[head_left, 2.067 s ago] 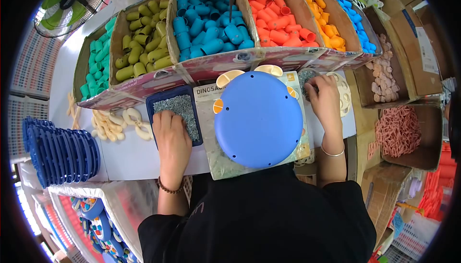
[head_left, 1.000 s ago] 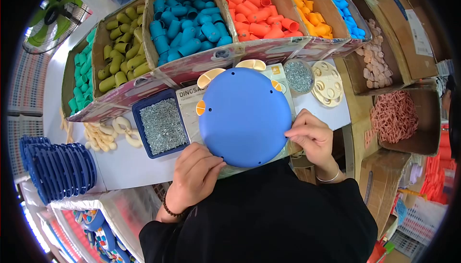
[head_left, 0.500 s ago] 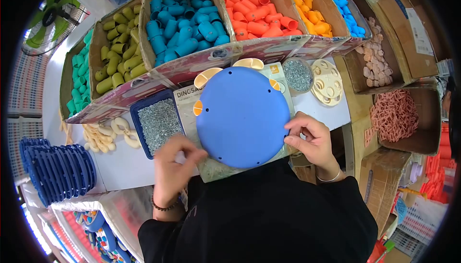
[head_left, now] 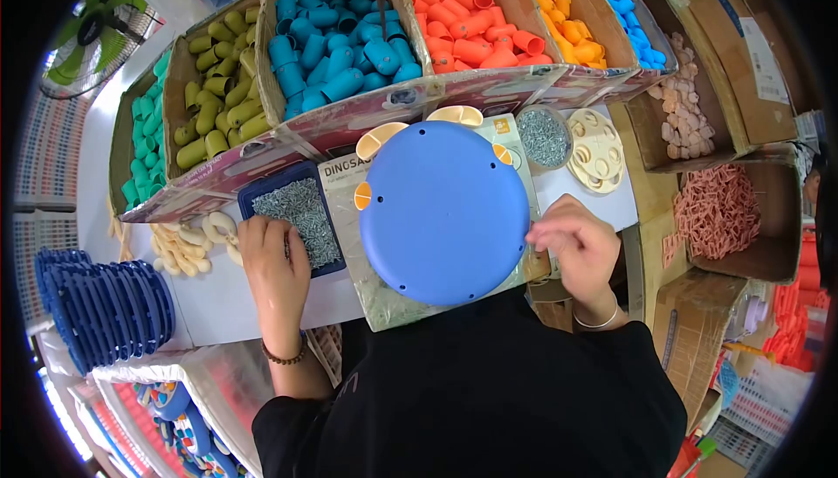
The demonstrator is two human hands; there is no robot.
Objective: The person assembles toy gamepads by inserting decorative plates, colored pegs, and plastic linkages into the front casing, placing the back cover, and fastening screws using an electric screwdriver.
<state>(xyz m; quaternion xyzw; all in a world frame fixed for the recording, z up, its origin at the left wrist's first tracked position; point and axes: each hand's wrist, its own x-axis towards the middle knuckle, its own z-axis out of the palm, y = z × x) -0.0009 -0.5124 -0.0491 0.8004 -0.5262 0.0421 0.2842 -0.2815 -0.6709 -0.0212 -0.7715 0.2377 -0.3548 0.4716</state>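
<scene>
A round blue plastic disc (head_left: 445, 212) with small dark holes near its rim lies on a flat dinosaur-printed box (head_left: 349, 233). Cream and orange pieces (head_left: 381, 140) poke out from under its upper edge. My left hand (head_left: 275, 260) is at the near left side of a dark blue tray of screws (head_left: 301, 216), thumb apart from the fingers; the fingertips are partly hidden. Beside the disc's right edge is my right hand (head_left: 576, 242), its fingers curled and bunched together. Whatever it may pinch is too small to make out. A driver bit (head_left: 381, 11) hangs above the far bins.
Cardboard bins of teal (head_left: 336, 50), olive, coral, orange and blue plastic parts line the far side. A round tub of screws (head_left: 543, 137) and cream discs (head_left: 595, 151) sit right of the box. Stacked blue rings (head_left: 105, 308) stand at left; pink parts (head_left: 716, 212) fill a right-hand box.
My left hand has moved from the disc's lower left edge up and left to the screw tray. My right hand has shifted slightly right. The driver bit has come further into view.
</scene>
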